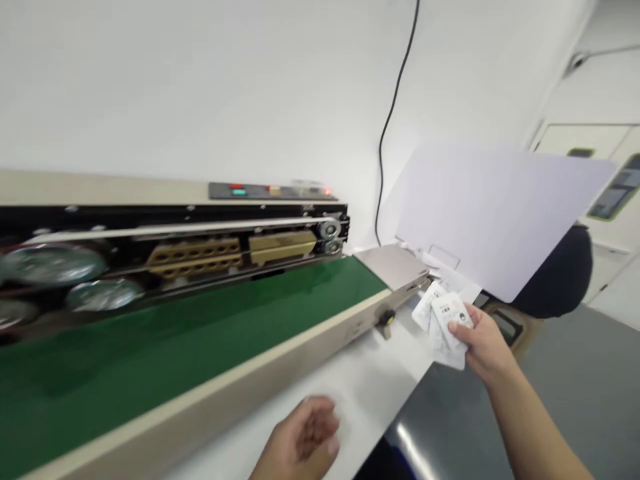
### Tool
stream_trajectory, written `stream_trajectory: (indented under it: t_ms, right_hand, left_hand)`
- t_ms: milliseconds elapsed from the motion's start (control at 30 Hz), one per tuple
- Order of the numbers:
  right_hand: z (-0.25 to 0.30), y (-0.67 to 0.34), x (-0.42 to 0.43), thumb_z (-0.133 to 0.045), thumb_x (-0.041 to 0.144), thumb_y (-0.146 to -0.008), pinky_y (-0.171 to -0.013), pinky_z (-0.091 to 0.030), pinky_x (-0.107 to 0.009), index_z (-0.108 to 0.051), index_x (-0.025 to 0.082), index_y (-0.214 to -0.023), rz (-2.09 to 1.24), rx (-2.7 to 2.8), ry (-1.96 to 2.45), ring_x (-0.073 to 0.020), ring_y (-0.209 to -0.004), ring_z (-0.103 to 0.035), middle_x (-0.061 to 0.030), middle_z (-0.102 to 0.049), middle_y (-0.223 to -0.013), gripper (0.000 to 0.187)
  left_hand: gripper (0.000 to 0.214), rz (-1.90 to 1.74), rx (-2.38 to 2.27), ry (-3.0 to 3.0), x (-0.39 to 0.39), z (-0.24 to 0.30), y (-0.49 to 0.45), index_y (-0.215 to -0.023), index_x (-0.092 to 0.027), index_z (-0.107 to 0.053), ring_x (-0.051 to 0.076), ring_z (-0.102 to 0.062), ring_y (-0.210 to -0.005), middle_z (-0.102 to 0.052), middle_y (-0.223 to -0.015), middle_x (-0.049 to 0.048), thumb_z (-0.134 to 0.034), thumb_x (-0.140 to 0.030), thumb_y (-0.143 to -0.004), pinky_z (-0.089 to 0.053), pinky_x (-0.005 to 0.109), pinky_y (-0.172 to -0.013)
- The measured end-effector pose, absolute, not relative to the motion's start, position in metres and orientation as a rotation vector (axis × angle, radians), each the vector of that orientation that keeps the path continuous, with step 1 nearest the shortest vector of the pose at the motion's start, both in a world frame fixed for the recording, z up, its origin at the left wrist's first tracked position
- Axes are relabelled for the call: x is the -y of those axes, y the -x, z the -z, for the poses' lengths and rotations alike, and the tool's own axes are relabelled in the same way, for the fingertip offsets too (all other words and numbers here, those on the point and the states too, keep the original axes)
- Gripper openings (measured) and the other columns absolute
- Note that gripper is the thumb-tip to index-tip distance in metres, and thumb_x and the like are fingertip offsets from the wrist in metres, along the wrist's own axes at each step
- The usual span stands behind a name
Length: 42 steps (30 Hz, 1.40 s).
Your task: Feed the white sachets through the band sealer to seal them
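Note:
My right hand point(485, 343) pinches several flat white printed sachets point(453, 327), fanned out, with the thumb on top. They are beyond the right end of the band sealer's green conveyor belt point(210, 333), over the edge of the white table point(370, 380). Low in the middle, my left hand point(307, 437) hovers by the near side rail of the conveyor. Its fingers are loosely curled, with the thumb apart and nothing visible between them. The sealing head point(235, 257), with brass blocks and pulleys, runs along the far side of the belt.
A control panel point(273, 192) with coloured switches sits on top of the machine. A black cable point(387, 127) hangs down the wall. A large white board point(480, 213) leans at the right, with a person's dark clothing point(565, 277) partly behind it. A black knob point(387, 318) juts from the rail.

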State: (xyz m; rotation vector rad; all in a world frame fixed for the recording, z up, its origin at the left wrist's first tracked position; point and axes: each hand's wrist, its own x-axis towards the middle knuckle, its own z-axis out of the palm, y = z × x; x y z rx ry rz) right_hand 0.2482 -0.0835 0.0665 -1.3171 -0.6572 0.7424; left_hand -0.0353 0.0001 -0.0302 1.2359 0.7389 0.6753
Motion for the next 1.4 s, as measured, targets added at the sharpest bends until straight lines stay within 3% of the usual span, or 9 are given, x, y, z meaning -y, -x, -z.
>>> stream_trajectory:
  t_ms: [67,167,300,633,967,1133,1267,1400]
  right_hand:
    - [-0.040,-0.202,0.096,-0.081,0.032,-0.048,-0.060,-0.054,-0.037,-0.064,0.022,-0.085,-0.863,0.653,1.277,-0.0262,-0.070,-0.066,-0.0073,-0.071,-0.080,0.042]
    - [-0.011,-0.152,0.097,-0.081,0.033,-0.050,-0.061,-0.053,-0.036,-0.063,0.021,-0.085,-0.994,0.662,1.303,-0.0242,-0.069,-0.066,-0.0071,-0.071,-0.080,0.041]
    - [0.007,-0.120,0.081,-0.079,0.032,-0.054,-0.060,-0.051,-0.033,-0.063,0.019,-0.088,-1.092,0.754,1.342,-0.0230,-0.070,-0.064,-0.0069,-0.071,-0.082,0.040]
    - [0.024,-0.108,0.065,-0.074,0.036,-0.060,-0.059,-0.049,-0.031,-0.058,0.021,-0.092,-0.975,0.912,1.425,-0.0215,-0.070,-0.062,-0.0057,-0.069,-0.081,0.039]
    - [0.028,-0.102,0.066,-0.078,0.032,-0.060,-0.066,-0.052,-0.036,-0.054,0.021,-0.084,-1.040,0.554,1.049,-0.0205,-0.074,-0.063,-0.0019,-0.068,-0.078,0.035]
    - [0.022,-0.109,0.071,-0.077,0.032,-0.061,-0.055,-0.051,-0.027,-0.056,0.021,-0.089,-0.943,0.387,1.094,-0.0174,-0.072,-0.062,-0.0029,-0.067,-0.087,0.037]
    - [0.013,-0.118,0.082,-0.075,0.037,-0.064,-0.036,-0.040,-0.017,-0.054,0.020,-0.083,-0.822,0.363,1.191,-0.0078,-0.045,-0.049,0.0031,-0.061,-0.066,0.033]
    - [-0.019,-0.136,0.082,-0.074,0.040,-0.065,-0.027,-0.029,-0.012,-0.054,0.020,-0.088,-0.640,0.467,1.229,-0.0031,-0.035,-0.038,0.0047,-0.056,-0.060,0.036]
  left_hand:
    - [0.055,-0.655,-0.631,-1.275,0.007,0.018,0.039,-0.100,-0.018,-0.054,0.020,-0.058,-0.083,-0.061,-0.087,0.0059,-0.070,-0.053,-0.062,-0.046,0.031,-0.078]
    - [0.063,-0.592,-0.514,-1.313,0.013,0.009,0.040,-0.112,-0.017,-0.045,0.019,-0.057,-0.082,-0.057,-0.098,0.0085,-0.071,-0.047,-0.064,-0.046,0.034,-0.077]
    - [0.052,-0.553,-0.507,-1.233,0.015,0.014,0.039,-0.103,-0.014,-0.047,0.019,-0.059,-0.077,-0.060,-0.088,0.0074,-0.073,-0.037,-0.064,-0.047,0.033,-0.070]
    - [0.043,-0.628,-0.711,-1.156,0.004,0.013,0.034,-0.092,-0.013,-0.053,0.018,-0.059,-0.074,-0.064,-0.081,0.0025,-0.072,-0.009,-0.053,-0.045,0.028,-0.066]
    - [0.040,-0.687,-0.677,-1.052,-0.001,0.012,0.034,-0.088,-0.013,-0.054,0.020,-0.061,-0.075,-0.066,-0.082,0.0045,-0.073,-0.013,-0.053,-0.047,0.031,-0.069]
    - [0.038,-0.667,-0.711,-1.083,-0.002,0.014,0.034,-0.090,-0.013,-0.054,0.023,-0.063,-0.080,-0.067,-0.086,0.0070,-0.070,-0.012,-0.056,-0.049,0.034,-0.071]
    - [0.035,-0.631,-0.734,-1.099,-0.001,0.013,0.036,-0.089,-0.014,-0.053,0.022,-0.063,-0.081,-0.068,-0.087,0.0055,-0.067,-0.010,-0.057,-0.049,0.034,-0.072]
    - [0.032,-0.613,-0.735,-1.127,-0.001,0.011,0.036,-0.089,-0.015,-0.054,0.020,-0.063,-0.079,-0.069,-0.084,0.0026,-0.063,-0.009,-0.059,-0.049,0.031,-0.071]
